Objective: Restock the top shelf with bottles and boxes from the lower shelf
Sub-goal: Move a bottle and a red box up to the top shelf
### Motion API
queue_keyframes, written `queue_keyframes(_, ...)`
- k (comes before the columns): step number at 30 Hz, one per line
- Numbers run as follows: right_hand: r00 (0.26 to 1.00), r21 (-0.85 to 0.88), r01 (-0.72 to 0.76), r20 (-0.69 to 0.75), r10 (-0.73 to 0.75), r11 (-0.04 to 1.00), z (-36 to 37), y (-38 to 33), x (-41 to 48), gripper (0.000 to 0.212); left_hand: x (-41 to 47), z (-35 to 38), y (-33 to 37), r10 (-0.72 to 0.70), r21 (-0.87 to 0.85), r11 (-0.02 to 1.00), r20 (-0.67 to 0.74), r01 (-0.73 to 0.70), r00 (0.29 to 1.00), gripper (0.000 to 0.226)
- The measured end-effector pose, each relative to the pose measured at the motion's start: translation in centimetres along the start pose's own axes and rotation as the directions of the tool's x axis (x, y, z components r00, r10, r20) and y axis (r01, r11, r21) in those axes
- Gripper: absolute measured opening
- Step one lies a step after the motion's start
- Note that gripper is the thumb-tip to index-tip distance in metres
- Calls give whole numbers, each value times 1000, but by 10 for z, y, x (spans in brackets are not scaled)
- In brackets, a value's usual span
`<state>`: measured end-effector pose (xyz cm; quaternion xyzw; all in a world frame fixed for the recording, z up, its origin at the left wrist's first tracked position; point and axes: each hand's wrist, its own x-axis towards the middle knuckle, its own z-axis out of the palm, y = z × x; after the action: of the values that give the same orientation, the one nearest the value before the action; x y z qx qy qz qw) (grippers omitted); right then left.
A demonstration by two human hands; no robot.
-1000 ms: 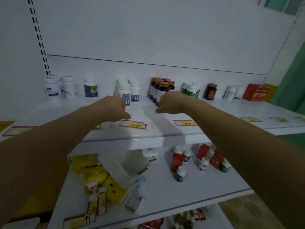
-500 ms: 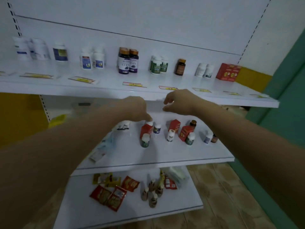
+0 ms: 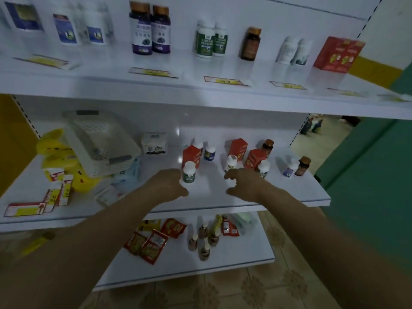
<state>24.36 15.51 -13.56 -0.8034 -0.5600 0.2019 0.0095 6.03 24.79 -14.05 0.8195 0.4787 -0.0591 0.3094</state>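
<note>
My left hand (image 3: pixel 169 184) hovers over the middle shelf (image 3: pixel 289 200), its fingers loosely curled right beside a white bottle with a green label (image 3: pixel 189 172), which stands upright and free. My right hand (image 3: pixel 243 184) has its fingers spread just in front of another white bottle (image 3: pixel 231 162) and a green-label bottle (image 3: pixel 263 167). Behind them stand red boxes (image 3: pixel 191 155), (image 3: pixel 238 148), (image 3: pixel 254 158) and small brown bottles (image 3: pixel 303 166). The top shelf (image 3: pixel 200 101) carries rows of bottles, among them two purple-label ones (image 3: pixel 150 32), and a red box (image 3: pixel 336 54).
A white perforated basket (image 3: pixel 100 141) lies tilted over yellow packets (image 3: pixel 55 150) at the left of the middle shelf, with small red-and-white boxes (image 3: pixel 60 190) in front. The bottom shelf (image 3: pixel 223 265) holds red sachets and small bottles. A green wall (image 3: pixel 367 186) is on the right.
Both hands have dropped from the top shelf's front edge down to the middle shelf, and my view has tilted downward and moved closer. Neither hand has taken anything.
</note>
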Motion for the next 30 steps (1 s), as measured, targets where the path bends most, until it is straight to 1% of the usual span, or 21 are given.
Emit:
queue_keyframes(3, 999, 0, 4, 51, -4, 1000, 17, 15, 43, 53, 50, 11, -3, -14, -45, 999, 9, 14, 1000, 57)
queue_keyframes(8, 998, -32, 35, 48, -33, 999, 31, 30, 116, 64, 121, 39, -12, -58, -50, 997, -54, 55, 997, 66)
queue_keyframes(10, 997, -59, 76, 23, -75, 995, 36, 29, 144, 71, 145, 50, -20, -89, -60, 995, -87, 84, 992, 69)
queue_keyframes(12, 990, -92, 136, -22, -138, 986, 37, 27, 174, 77, 167, 57, -24, -101, -110, 990, -124, 87, 987, 72)
queue_keyframes(14, 980, -95, 185, -52, -191, 978, 34, 24, 206, 85, 188, 61, -24, -90, -183, 981, -168, 59, 982, 78)
queue_keyframes(16, 964, -120, 253, -48, -260, 960, 32, 17, 233, 90, 206, 65, -23, -74, -270, 963, -191, 20, 979, 80)
queue_keyframes(18, 948, -189, 308, -23, -318, 933, 33, 10, 254, 90, 219, 70, -23, -56, -362, 932, -193, -18, 980, 74)
queue_keyframes(21, 927, -331, 362, 27, -375, 871, 41, 4, 278, 89, 231, 83, -25, -78, -465, 885, -210, -30, 975, 64)
queue_keyframes(23, 909, -419, 402, 75, -410, 814, 49, 7, 290, 84, 237, 95, -28, -113, -498, 867, -265, -36, 958, 56)
queue_keyframes(24, 901, -438, 416, 77, -428, 797, 53, 9, 294, 81, 241, 101, -29, -122, -502, 864, -295, -45, 948, 53)
queue_keyframes(27, 883, -411, 432, 12, -469, 803, 59, 13, 300, 71, 247, 106, -33, -134, -559, 825, -329, -79, 935, 52)
queue_keyframes(29, 905, -377, 387, -18, -425, 842, 57, 19, 298, 68, 245, 105, -33, -141, -604, 793, -310, -80, 940, 52)
queue_keyframes(30, 924, -327, 359, -5, -381, 874, 56, 24, 294, 66, 242, 107, -34, -145, -628, 775, -297, -78, 944, 51)
